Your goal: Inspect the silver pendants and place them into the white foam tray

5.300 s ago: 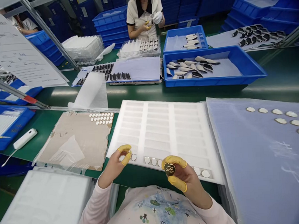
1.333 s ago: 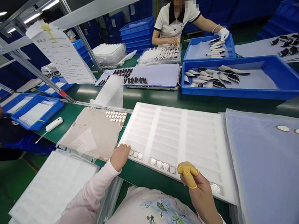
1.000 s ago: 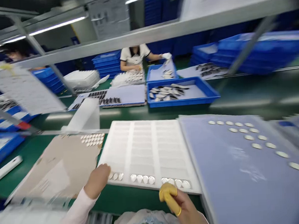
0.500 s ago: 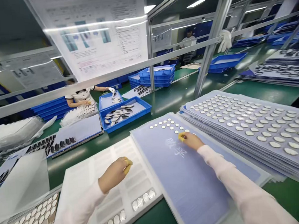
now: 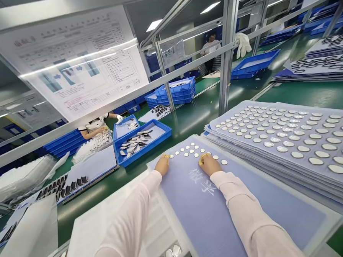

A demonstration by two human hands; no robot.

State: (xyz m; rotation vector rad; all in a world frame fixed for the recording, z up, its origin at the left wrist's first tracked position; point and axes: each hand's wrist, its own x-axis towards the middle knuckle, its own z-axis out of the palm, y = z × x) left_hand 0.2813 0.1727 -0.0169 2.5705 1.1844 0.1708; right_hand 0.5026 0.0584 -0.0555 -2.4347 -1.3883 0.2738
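Note:
Both my hands reach over a lilac sheet (image 5: 192, 204) with white characters on it, which carries rows of small white oval pieces (image 5: 187, 147) with dark rims at its far end. My left hand (image 5: 162, 164), with yellow finger covers, is closed at the left end of those rows, against the outermost oval. My right hand (image 5: 210, 164), also with yellow covers, pinches at the near side of the rows. My fingers hide whatever is between them. Under my left sleeve lies a white compartment tray (image 5: 87, 225), with several ovals in its near right slot.
At right stands a stack of lilac sheets (image 5: 247, 155) covered in ovals. Beyond are blue bins (image 5: 160, 138) with dark and white pieces, and a co-worker's arm (image 5: 94, 132). A metal frame post (image 5: 225, 64) and a hanging instruction sheet (image 5: 70, 64) stand in front.
My left hand has moved from above the white tray, forward and right, to the ovals on the lilac sheet. My right hand stays near the rows. The camera view has shifted.

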